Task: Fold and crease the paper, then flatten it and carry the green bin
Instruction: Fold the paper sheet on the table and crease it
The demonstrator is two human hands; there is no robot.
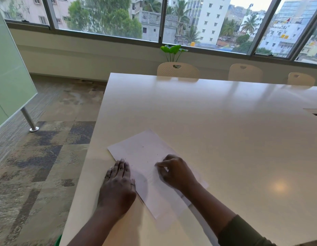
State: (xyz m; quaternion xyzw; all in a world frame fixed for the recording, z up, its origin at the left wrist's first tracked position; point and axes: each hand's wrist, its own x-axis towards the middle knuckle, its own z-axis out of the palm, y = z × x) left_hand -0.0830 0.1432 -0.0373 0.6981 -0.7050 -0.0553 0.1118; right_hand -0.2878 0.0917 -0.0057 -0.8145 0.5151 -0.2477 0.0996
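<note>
the left hand point(118, 181) lies flat, fingers straight, pressing the near left edge of the paper point(145, 151). the right hand point(175, 173) rests on the sheet with fingers curled, pinching at it. faint marks on the paper are too dim to read. the sheet sits at the near left corner of the pale glossy bench point(207, 112), close to its left edge. a sliver of green point(58, 240) shows below that edge. beyond, patchy carpet point(47, 139), cream chairs point(178, 70), a plant point(172, 50), wide windows point(108, 16).
</note>
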